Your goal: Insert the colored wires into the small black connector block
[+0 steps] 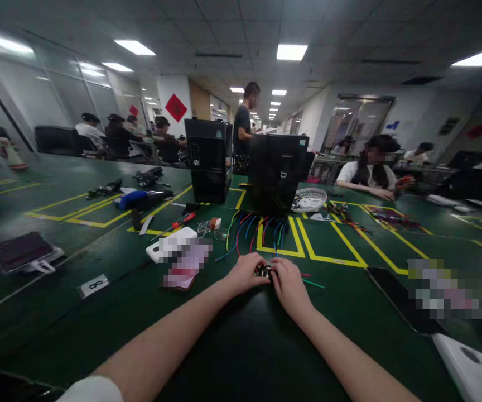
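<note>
Both my hands meet over a small dark electronic part on the green table. My left hand curls its fingers round the part's left side. My right hand pinches it from the right. Coloured wires in red, blue, green and yellow fan out just beyond my hands, towards a black computer case. A green wire lies by my right hand.
A second black case stands left of the first. A red screwdriver, a white phone, a dark tablet, a white fan basket and yellow floor-tape boxes lie around. A seated person works at right; others sit behind.
</note>
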Available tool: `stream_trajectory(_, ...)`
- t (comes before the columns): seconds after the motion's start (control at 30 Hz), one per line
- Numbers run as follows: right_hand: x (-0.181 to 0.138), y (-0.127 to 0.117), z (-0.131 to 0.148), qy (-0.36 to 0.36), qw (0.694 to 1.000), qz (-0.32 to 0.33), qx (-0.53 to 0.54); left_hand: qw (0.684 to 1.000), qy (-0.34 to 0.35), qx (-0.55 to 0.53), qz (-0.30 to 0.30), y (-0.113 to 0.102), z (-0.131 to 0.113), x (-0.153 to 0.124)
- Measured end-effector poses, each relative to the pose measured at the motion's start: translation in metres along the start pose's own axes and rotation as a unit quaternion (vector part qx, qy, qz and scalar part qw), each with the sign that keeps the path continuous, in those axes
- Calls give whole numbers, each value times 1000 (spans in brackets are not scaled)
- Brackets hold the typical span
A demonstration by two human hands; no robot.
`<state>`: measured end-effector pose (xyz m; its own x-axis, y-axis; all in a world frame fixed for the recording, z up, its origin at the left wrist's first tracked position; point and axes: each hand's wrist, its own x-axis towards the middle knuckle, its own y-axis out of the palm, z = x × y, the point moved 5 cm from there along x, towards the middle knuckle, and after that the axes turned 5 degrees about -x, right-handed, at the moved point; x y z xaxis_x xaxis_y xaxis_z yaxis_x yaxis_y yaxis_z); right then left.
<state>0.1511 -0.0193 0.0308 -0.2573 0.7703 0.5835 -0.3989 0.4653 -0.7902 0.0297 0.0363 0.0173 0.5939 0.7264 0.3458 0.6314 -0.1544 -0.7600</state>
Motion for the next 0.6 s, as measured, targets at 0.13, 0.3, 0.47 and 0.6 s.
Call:
stream_trajectory(0.13,1,-11,-1,6,1000,-18,8,1000,-3,-1,-3,1,-1,-1)
stream_trajectory(0.3,0,-16,2,-34,998,45,21,999,-23,-15,-38,-1,2,-2)
stream_trajectory(0.47,-5,-8,9,-80,988,125,43,997,-45,-30,-61,-3,7,-1)
stream_trajectory(0.6,-2,-10,6,-62,992,98,39,997,-45,-34,-53,-3,7,-1)
